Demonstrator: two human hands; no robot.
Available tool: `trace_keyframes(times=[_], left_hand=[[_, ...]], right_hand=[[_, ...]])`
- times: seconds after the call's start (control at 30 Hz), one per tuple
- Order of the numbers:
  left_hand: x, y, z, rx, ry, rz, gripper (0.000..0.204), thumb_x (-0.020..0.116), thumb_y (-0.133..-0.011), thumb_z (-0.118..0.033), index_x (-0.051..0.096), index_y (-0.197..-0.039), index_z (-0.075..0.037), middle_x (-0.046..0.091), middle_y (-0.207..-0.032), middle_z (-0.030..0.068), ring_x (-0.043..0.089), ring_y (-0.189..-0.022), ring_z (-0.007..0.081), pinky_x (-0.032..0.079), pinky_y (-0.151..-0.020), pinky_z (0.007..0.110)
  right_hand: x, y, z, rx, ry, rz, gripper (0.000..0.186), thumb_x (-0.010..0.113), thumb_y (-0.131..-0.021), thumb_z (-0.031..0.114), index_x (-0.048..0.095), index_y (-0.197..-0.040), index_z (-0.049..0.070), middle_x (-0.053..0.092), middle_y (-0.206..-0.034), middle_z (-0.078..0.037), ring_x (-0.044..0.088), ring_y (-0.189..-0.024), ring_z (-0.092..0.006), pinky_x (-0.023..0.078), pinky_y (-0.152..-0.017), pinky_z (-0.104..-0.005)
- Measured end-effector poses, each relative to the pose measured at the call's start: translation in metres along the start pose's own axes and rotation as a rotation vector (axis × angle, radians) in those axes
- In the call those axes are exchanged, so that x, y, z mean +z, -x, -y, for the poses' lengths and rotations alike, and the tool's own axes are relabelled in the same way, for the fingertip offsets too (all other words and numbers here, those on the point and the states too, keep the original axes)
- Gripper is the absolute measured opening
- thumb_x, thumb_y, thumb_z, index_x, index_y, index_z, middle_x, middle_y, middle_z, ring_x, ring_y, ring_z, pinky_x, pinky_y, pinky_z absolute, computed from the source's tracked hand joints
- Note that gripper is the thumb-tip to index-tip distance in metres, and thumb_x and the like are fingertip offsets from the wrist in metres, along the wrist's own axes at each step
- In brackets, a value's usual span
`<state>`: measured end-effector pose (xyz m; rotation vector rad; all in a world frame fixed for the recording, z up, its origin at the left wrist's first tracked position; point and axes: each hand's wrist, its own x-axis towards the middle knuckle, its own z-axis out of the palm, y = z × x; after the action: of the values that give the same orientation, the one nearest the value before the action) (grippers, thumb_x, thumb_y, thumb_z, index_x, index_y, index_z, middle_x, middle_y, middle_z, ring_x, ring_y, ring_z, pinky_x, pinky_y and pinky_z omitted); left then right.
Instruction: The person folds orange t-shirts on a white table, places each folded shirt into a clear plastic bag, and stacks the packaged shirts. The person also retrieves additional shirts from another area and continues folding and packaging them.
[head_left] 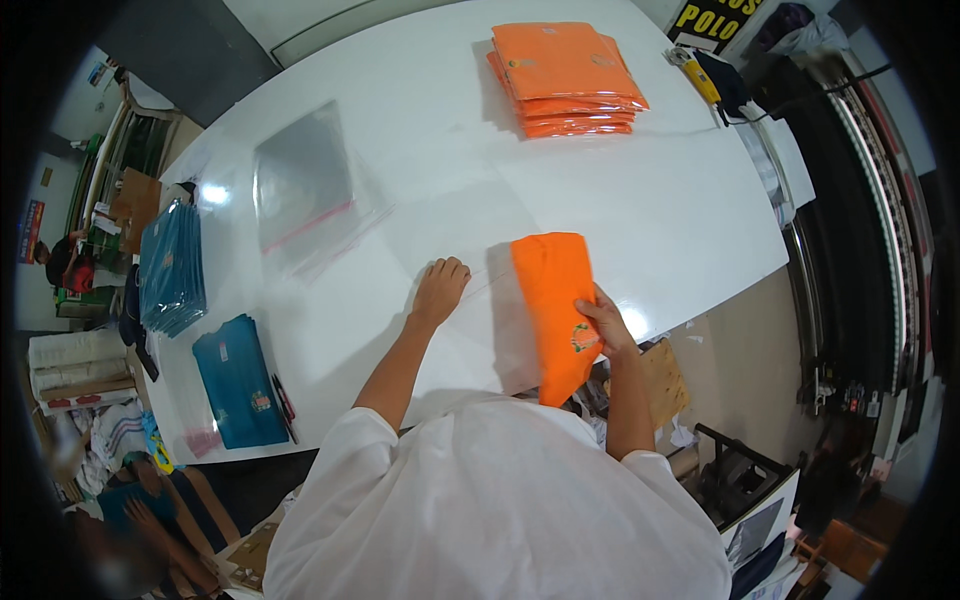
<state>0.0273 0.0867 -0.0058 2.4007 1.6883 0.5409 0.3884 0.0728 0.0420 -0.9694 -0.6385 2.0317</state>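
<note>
My right hand (603,322) grips the right edge of a folded orange shirt (555,290), thumb on top. The shirt is held near the table's front edge, its lower end hanging toward my body; a small printed emblem shows near my thumb. To its left, my left hand (441,287) rests on the white table with fingers curled down, at the edge of a clear plastic bag (488,284). The bag is barely visible against the white surface, with a faint pinkish line. Its far end passes close to or under the shirt; I cannot tell which.
Orange bagged shirts (565,75) are stacked at the back. Clear bags (305,180) lie left of centre. Bagged teal shirts (172,265) stand at the left edge, near a folded teal shirt (238,385) and a dark pen (284,398). A yellow cutter (697,78) lies far right.
</note>
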Motion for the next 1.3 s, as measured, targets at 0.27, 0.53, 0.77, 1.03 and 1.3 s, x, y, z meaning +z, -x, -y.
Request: trace_keyframes(times=[0.27, 0.53, 0.77, 1.03, 1.3], left_hand=[[-0.005, -0.028, 0.014, -0.398, 0.549, -0.055, 0.018, 0.058, -0.102, -0.016, 0.064, -0.111, -0.001, 0.068, -0.106, 0.0136, 0.065, -0.103, 0.0324, 0.052, -0.091, 0.042], [-0.027, -0.026, -0.005, -0.298, 0.63, -0.126, 0.023, 0.053, -0.106, -0.018, 0.064, -0.119, -0.003, 0.069, -0.123, 0.0147, 0.064, -0.12, 0.0341, 0.05, -0.101, 0.042], [-0.034, -0.002, -0.015, -0.029, 0.271, -0.05, 0.028, 0.052, -0.106, -0.02, 0.06, -0.131, -0.008, 0.054, -0.149, 0.0106, 0.044, -0.145, 0.0347, 0.03, -0.121, 0.055], [-0.024, 0.054, -0.031, -0.918, 0.508, -0.307, 0.063, 0.067, -0.095, -0.009, 0.043, -0.153, -0.01, 0.064, -0.126, 0.0159, 0.065, -0.11, 0.0281, 0.048, -0.101, 0.047], [-0.025, 0.051, -0.001, -0.746, 0.795, -0.141, 0.054, 0.058, -0.093, 0.007, 0.056, -0.144, -0.009, 0.07, -0.094, 0.0105, 0.069, -0.081, 0.0189, 0.056, -0.075, 0.033]], right_hand=[[0.048, -0.045, -0.036, 0.154, 0.136, 0.162, 0.06, 0.065, -0.097, 0.012, 0.046, -0.152, 0.001, 0.06, -0.139, -0.01, 0.059, -0.125, -0.0183, 0.048, -0.107, -0.0349], [0.068, -0.055, -0.059, 0.142, 0.218, 0.126, 0.057, 0.064, -0.097, 0.013, 0.048, -0.15, 0.0, 0.062, -0.135, -0.009, 0.06, -0.122, -0.018, 0.048, -0.105, -0.0343], [0.101, -0.089, -0.036, 0.165, 0.411, 0.092, 0.057, 0.068, -0.098, 0.015, 0.049, -0.15, 0.001, 0.066, -0.132, -0.01, 0.066, -0.116, -0.0193, 0.053, -0.098, -0.0336], [0.078, -0.029, -0.044, 0.183, 1.158, -0.015, 0.05, 0.071, -0.097, 0.026, 0.062, -0.135, -0.004, 0.072, -0.114, -0.012, 0.068, -0.098, -0.0214, 0.054, -0.088, -0.0332], [0.071, -0.1, -0.053, 0.185, 0.644, -0.003, 0.051, 0.068, -0.097, 0.042, 0.07, -0.119, -0.004, 0.068, -0.093, -0.005, 0.062, -0.076, -0.0128, 0.052, -0.071, -0.0323]])
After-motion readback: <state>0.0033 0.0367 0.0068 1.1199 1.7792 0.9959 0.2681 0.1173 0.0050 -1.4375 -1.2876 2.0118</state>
